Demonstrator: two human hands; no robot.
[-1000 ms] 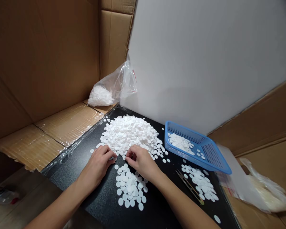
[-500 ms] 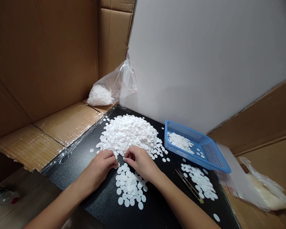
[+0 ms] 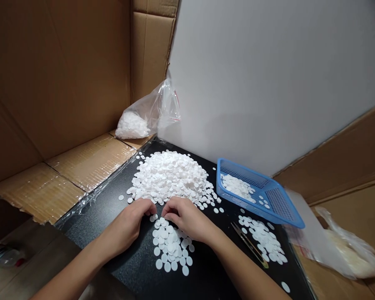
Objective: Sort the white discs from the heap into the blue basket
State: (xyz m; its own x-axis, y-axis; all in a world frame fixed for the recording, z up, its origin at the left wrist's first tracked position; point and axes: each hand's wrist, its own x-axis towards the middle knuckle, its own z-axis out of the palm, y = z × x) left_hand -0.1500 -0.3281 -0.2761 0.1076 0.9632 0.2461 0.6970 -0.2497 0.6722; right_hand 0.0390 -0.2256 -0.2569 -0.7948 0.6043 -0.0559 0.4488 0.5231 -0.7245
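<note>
A large heap of small white round discs (image 3: 171, 173) lies on the black tabletop (image 3: 93, 218). My left hand (image 3: 133, 218) rests at its near edge, fingers curled down and closed over a couple of loose discs (image 3: 153, 218). Close beside it, my right hand (image 3: 187, 218) has thumb and forefinger pinched together. Whatever either set of fingertips holds is too small or hidden to make out. Below and between the hands spreads a smaller pile of flat discs (image 3: 171, 246), partly covered by my right hand.
At the right stands a blue plastic basket (image 3: 267, 214) with discs inside. In front of it lie another group of discs (image 3: 265, 239) and metal thread snips (image 3: 249, 245). A clear bag of white pieces (image 3: 133, 125) sits at the back left by cardboard (image 3: 90, 162).
My right fingertips have come slightly down toward the small pile. My left fingers have shifted a little, and loose discs now show beneath them.
</note>
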